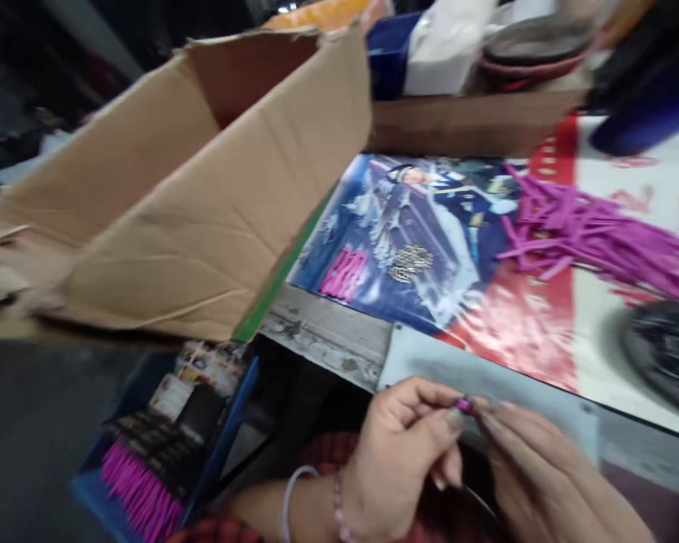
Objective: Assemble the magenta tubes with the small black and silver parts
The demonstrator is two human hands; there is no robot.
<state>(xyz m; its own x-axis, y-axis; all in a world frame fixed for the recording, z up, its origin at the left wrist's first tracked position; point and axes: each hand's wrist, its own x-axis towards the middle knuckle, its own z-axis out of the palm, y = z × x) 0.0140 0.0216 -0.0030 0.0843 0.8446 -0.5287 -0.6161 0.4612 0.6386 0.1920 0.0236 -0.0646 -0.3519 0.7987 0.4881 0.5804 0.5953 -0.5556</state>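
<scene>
One left hand and one right hand show, with one small purple piece at the fingertips. The left arm wears one pale bangle and one beaded bracelet. There is one cardboard box and one blue bin, the latter with one bunch of purple strips, too crowded to count. Elsewhere lie one pile of long purple strips, too tangled to number, one group of short purple strips, roughly four, and one uncountable cluster of tiny metallic pieces. Round containers number two: one black, one pink-rimmed.
</scene>
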